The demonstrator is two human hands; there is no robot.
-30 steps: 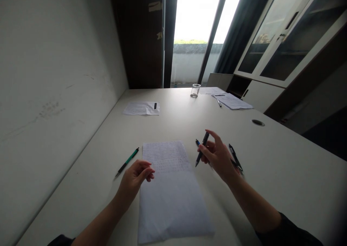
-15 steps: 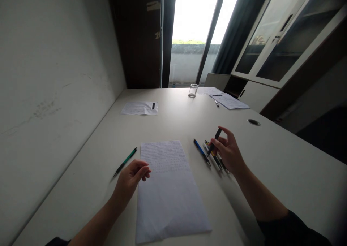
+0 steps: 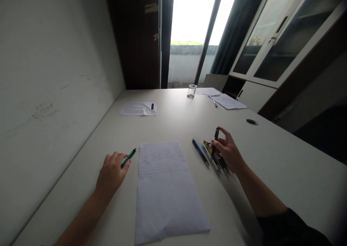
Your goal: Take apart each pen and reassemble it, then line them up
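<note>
My left hand (image 3: 112,172) is at the left of the paper, its fingers and thumb closed around the green pen (image 3: 128,158), whose lower part is hidden under the hand. In my right hand (image 3: 227,152) a black pen (image 3: 216,136) is held nearly upright between the fingers, above a group of pens. A blue pen (image 3: 200,152) lies beside that group, and a yellow and black pen (image 3: 207,147) shows partly behind my right hand. Between my hands lies a sheet of paper (image 3: 168,202) with handwritten lines on its upper part.
Further back on the white table (image 3: 173,125) stand a drinking glass (image 3: 191,91) and several papers (image 3: 227,101) with a pen (image 3: 215,103) beside them. Another sheet (image 3: 138,109) lies at the back left. A round cable hole (image 3: 251,122) is at the right. A wall (image 3: 62,94) borders the left side.
My left hand has moved left from the paper's edge onto the green pen and closed on it. In my right hand, the black pen has turned more upright.
</note>
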